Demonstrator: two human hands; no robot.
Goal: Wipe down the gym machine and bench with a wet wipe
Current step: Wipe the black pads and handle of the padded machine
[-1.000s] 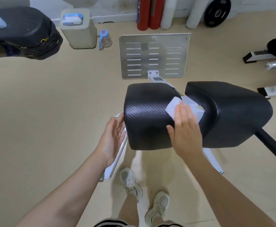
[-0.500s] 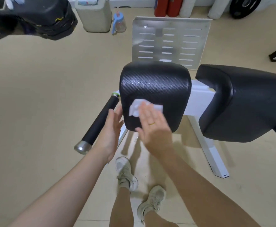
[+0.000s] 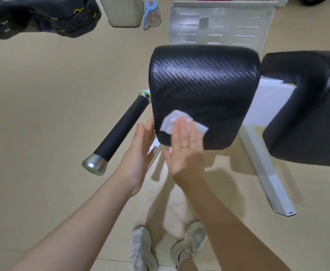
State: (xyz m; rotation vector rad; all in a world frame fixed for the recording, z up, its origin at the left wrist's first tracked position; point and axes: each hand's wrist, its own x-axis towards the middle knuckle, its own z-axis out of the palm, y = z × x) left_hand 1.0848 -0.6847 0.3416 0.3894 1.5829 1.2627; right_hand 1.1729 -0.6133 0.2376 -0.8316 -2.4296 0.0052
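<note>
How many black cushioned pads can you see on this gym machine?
2. The left pad is in the middle, under the right hand pressing the wipe. The right pad is cut off by the frame edge; more may be hidden.

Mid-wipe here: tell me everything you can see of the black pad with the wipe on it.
The black pad is a rounded, cushioned block with a carbon-weave textured cover, glossy across its upper face. It sits on the white frame, left of a second black pad. The right hand presses a crumpled white wet wipe flat against its lower near face; the left hand touches its lower left edge with straight fingers. A black handle bar juts out beside it.
</note>
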